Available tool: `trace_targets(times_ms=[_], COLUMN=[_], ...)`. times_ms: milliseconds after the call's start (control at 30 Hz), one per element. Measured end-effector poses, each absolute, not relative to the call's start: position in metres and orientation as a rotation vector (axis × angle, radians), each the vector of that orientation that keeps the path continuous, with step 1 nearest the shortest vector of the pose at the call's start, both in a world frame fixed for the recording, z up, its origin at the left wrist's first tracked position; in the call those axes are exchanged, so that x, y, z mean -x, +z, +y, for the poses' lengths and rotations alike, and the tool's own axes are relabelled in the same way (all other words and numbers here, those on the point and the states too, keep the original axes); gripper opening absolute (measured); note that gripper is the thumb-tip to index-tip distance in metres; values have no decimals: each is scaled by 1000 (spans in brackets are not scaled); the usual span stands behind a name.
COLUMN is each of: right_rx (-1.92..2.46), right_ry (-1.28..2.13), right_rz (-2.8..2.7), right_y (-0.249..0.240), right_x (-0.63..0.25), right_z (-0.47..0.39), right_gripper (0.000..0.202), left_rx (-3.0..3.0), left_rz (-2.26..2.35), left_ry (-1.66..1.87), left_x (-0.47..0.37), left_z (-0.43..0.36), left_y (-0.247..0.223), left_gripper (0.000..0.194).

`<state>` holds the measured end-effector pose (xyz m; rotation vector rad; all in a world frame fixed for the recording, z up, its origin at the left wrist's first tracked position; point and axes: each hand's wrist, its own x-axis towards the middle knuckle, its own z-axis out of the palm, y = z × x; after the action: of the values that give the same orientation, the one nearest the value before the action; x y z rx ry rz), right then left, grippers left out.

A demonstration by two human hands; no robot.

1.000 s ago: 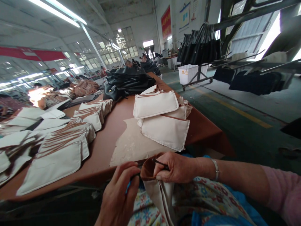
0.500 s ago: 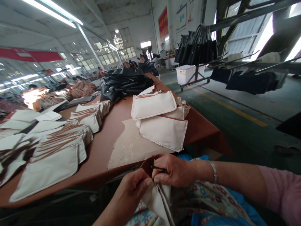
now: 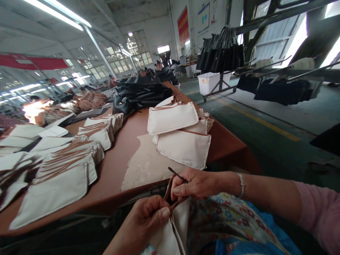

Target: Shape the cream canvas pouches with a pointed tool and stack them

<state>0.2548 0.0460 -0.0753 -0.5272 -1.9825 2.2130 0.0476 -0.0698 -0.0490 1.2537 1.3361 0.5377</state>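
Pinching the cream pouch (image 3: pixel 181 216), the left hand (image 3: pixel 147 217) steadies it; the right hand (image 3: pixel 195 184), clasping what seems a dark tool (image 3: pixel 175 173), has raised its tip above the brown rim (image 3: pixel 167 190).

1. The counter (image 3: pixel 114 168) has a brown surface and stretches away into the room.
2. A tan sheet (image 3: pixel 140 168) with a ragged edge lies flat near the front.
3. Partly over that sheet rests a pile of cream pouches (image 3: pixel 183 150).
4. Left of it, brown-edged cream pieces (image 3: pixel 62 177) overlap in a row.
5. A black heap (image 3: pixel 146 90) lies farther back.
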Motion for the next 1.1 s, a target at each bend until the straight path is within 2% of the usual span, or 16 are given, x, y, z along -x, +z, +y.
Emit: trace_targets(times_ms=[133, 400, 533, 633, 733, 800, 967, 1100], right_rx=[530, 510, 414, 276, 202, 145, 91, -67], right_ry=[2242, 2247, 2183, 1874, 1325, 1056, 865, 505], right_rz=[-2028, -2095, -2153, -2211, -2291, -2313, -2310, -2218], right_y=[-78, -80, -88, -92, -95, -98, -93, -79], right_x=[-253, -251, -246, -243, -242, -242, -247, -250], right_z=[47, 47, 43, 33, 22, 18, 19, 24], right_gripper=[30, 38, 32, 20, 6, 5, 9, 10], left_rx=[-1366, -1326, -1263, -1242, -1246, -1304, -1594, -2384], left_rz=[1411, 1370, 1355, 1357, 1355, 1377, 1530, 1664], left_ry=[528, 545, 587, 647, 638, 614, 579, 628], left_x=[-48, -43, -49, -52, -48, -46, -42, -41], left_z=[-70, -72, -75, -77, -79, -79, -79, -93], left_y=[-44, -56, -51, -51, -61, -66, -52, -39], left_gripper=[43, 43, 44, 44, 43, 44, 38, 25])
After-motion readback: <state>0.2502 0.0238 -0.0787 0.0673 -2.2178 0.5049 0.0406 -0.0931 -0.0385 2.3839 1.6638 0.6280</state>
